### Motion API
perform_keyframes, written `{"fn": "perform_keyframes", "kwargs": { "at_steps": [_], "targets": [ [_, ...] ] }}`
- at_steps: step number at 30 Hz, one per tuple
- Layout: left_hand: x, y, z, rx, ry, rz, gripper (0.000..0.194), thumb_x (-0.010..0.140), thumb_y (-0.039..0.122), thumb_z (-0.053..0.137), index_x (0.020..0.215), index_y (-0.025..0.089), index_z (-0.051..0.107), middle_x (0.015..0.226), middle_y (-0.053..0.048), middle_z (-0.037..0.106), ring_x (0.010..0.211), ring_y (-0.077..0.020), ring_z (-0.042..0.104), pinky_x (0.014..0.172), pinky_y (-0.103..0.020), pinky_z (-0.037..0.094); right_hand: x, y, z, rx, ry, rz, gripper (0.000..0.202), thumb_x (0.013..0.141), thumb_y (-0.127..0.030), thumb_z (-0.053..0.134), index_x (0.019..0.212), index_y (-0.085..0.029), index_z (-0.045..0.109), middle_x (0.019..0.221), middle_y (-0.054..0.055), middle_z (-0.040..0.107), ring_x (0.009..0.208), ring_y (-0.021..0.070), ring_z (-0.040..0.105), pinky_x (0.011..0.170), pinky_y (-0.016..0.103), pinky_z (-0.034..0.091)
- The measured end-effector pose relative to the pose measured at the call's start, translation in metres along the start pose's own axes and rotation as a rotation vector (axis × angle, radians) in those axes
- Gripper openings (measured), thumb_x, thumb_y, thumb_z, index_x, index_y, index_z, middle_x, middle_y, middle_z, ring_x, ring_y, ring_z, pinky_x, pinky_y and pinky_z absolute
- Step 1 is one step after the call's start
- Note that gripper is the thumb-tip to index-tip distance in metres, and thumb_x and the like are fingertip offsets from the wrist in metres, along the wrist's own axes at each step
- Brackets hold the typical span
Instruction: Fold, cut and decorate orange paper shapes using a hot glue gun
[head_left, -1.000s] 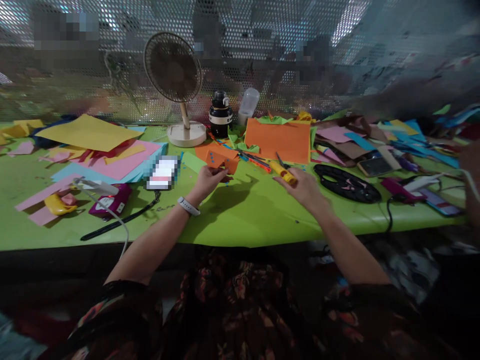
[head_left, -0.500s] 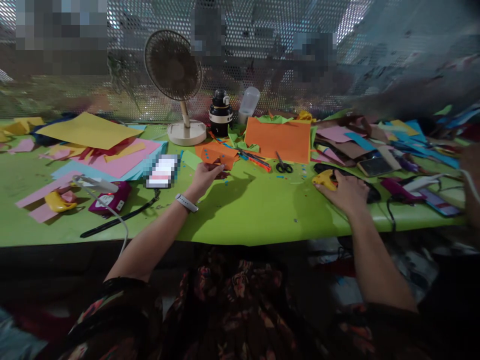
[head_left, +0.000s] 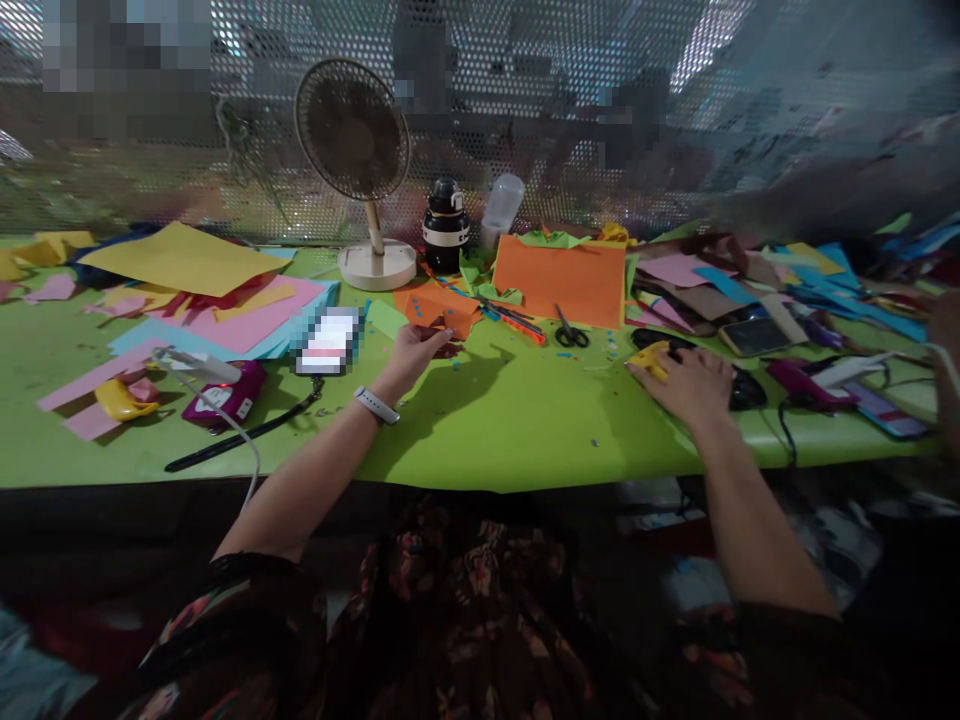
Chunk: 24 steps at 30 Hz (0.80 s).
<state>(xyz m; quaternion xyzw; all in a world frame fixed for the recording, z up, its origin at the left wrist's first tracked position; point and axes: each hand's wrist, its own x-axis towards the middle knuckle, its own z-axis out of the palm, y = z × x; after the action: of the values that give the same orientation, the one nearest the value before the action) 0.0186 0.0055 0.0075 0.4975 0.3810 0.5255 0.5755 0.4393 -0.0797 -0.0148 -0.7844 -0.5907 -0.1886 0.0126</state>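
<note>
My left hand (head_left: 417, 358), with a pale band on the wrist, is raised a little over the green tabletop. Its thumb and fingers are pinched on a piece of orange paper, mostly hidden by the fingers. Behind it lie more orange paper (head_left: 459, 308) and tiny blue scraps. At the right, my right hand (head_left: 691, 388) is closed over a small yellow plastic tool (head_left: 654, 360), whose kind I cannot make out. A black object (head_left: 748, 388) lies partly under that hand. Black-handled scissors (head_left: 572, 337) and an orange cutter (head_left: 529, 326) rest between the hands.
A fan (head_left: 377, 264) and black bottle (head_left: 446, 235) stand at the back. Paper sheets (head_left: 184, 262) and a phone (head_left: 328, 340) lie left, near a purple device (head_left: 225, 397) with a cable. Paper scraps are heaped at the right, beside another phone (head_left: 756, 336).
The view has shifted slightly. My right hand's fingers have moved a little over the yellow tool. My left hand keeps nearly the same pinch and place.
</note>
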Motion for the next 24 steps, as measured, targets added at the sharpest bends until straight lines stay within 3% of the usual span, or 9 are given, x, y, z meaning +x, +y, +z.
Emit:
{"fn": "perform_keyframes", "kwargs": {
  "at_steps": [6, 10, 17, 20, 24],
  "targets": [
    [0.000, 0.000, 0.000, 0.008, 0.006, -0.004, 0.029, 0.070, 0.028, 0.081, 0.088, 0.009, 0.067, 0.078, -0.010, 0.076, 0.061, -0.0163, 0.071, 0.063, -0.028, 0.058, 0.010, 0.011, 0.014, 0.021, 0.057, -0.052, 0.060, 0.091, -0.062, 0.045, 0.114, -0.014, 0.073, 0.127, 0.022, 0.062, 0.125, 0.0395, 0.044, 0.099, 0.053, 0.033],
    [0.000, -0.001, 0.000, 0.003, 0.000, -0.004, 0.029, 0.070, 0.029, 0.081, 0.085, 0.009, 0.067, 0.078, -0.011, 0.076, 0.060, -0.0159, 0.071, 0.062, -0.027, 0.058, 0.011, 0.014, 0.022, 0.108, 0.094, 0.000, 0.061, 0.087, -0.064, 0.051, 0.115, -0.014, 0.073, 0.130, 0.021, 0.060, 0.121, 0.0373, 0.047, 0.097, 0.051, 0.035],
    [0.002, -0.002, -0.001, -0.008, -0.006, -0.001, 0.029, 0.069, 0.029, 0.081, 0.086, 0.010, 0.067, 0.079, -0.011, 0.076, 0.062, -0.0164, 0.072, 0.061, -0.026, 0.057, 0.007, 0.010, 0.026, 0.161, 0.316, -0.054, 0.060, 0.085, -0.061, 0.050, 0.115, -0.012, 0.069, 0.135, 0.022, 0.056, 0.130, 0.0417, 0.040, 0.102, 0.059, 0.032],
    [0.003, -0.003, -0.002, -0.012, 0.005, -0.005, 0.029, 0.070, 0.029, 0.081, 0.088, 0.011, 0.067, 0.080, -0.011, 0.076, 0.063, -0.0165, 0.072, 0.064, -0.027, 0.058, 0.008, -0.007, 0.013, 0.248, 0.366, -0.095, 0.068, 0.090, -0.064, 0.038, 0.126, -0.012, 0.063, 0.142, 0.023, 0.051, 0.135, 0.0413, 0.035, 0.106, 0.060, 0.027],
    [0.004, -0.001, -0.004, -0.056, 0.052, 0.003, 0.025, 0.072, 0.027, 0.079, 0.086, 0.011, 0.066, 0.080, -0.010, 0.076, 0.064, -0.0155, 0.072, 0.067, -0.028, 0.058, 0.006, -0.070, -0.013, 0.459, 0.189, -0.310, 0.074, 0.093, -0.070, 0.026, 0.142, -0.020, 0.052, 0.146, 0.018, 0.048, 0.138, 0.0370, 0.035, 0.111, 0.057, 0.026]
  ]
}}
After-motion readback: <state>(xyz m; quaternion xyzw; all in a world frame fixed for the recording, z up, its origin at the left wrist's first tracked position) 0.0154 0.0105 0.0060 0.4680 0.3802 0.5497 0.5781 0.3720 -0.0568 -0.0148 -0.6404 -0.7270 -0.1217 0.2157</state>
